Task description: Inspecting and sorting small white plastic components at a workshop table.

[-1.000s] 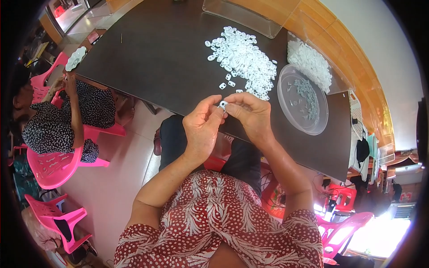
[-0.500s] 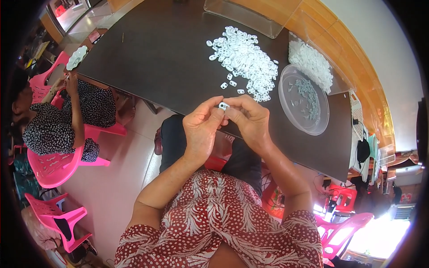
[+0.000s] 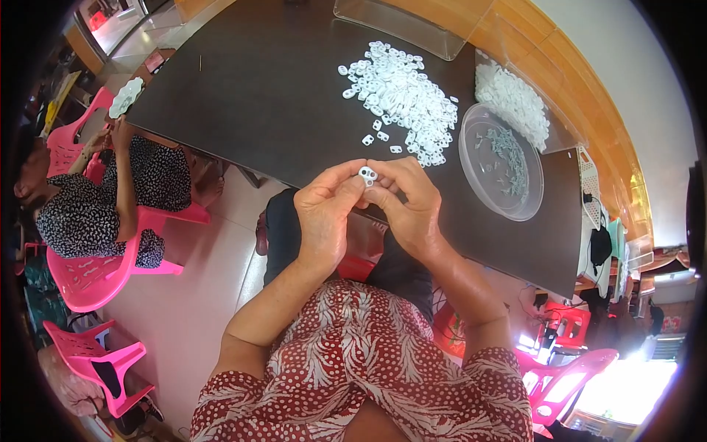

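Observation:
Just off the table's near edge, my left hand [image 3: 321,215] and my right hand [image 3: 414,208] pinch a small white plastic piece [image 3: 367,173] with two dark holes between their fingertips. Below it, between my thumbs, shows another small pale part [image 3: 370,183]; whether the two are joined I cannot tell. Beyond my hands a heap of similar white two-holed pieces [image 3: 406,103] is spread on the dark table [image 3: 250,81]. To the right of the heap stands a round clear tub [image 3: 471,180] with small grey parts [image 3: 508,158] in it.
A clear bin [image 3: 563,129] holding many white parts [image 3: 512,109] stands at the back right. Another clear container [image 3: 401,29] lies at the far edge. A seated person [image 3: 85,214] on a pink chair [image 3: 92,276] works at the left, near a pale scalloped dish [image 3: 127,97].
The white piece has turned a little in my fingers, and a pale part below it has come into sight. My right thumb has shifted down slightly. The person at left has raised their head slightly.

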A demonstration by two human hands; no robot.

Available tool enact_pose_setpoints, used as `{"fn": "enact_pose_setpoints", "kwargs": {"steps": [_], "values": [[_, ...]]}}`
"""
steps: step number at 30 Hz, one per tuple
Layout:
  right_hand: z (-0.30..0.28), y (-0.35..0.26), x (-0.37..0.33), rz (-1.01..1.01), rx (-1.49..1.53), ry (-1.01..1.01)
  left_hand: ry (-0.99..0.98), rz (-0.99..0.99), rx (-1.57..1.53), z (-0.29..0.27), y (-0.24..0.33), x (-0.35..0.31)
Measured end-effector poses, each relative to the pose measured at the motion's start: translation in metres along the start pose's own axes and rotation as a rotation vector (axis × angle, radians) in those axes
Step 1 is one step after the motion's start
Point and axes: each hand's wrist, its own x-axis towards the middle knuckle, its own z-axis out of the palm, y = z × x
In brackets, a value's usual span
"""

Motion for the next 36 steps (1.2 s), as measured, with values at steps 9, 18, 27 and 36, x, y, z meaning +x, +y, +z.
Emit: {"fn": "enact_pose_setpoints", "kwargs": {"steps": [9, 18, 27, 36], "values": [[0.001, -0.005, -0.003, 0.042, 0.031, 0.012, -0.047, 0.112, 0.062, -0.001, 0.000, -0.005], [0.004, -0.011, -0.006, 0.051, 0.092, 0.040, -0.118, 0.254, 0.112, -0.008, -0.009, -0.008], [0.008, -0.008, -0.008, -0.109, 0.051, 0.077, -0.061, 0.360, 0.142, -0.002, -0.011, -0.014], [0.009, -0.015, -0.010, -0.073, -0.033, 0.069, -0.052, 0.267, 0.033, -0.002, -0.004, -0.016]]}}
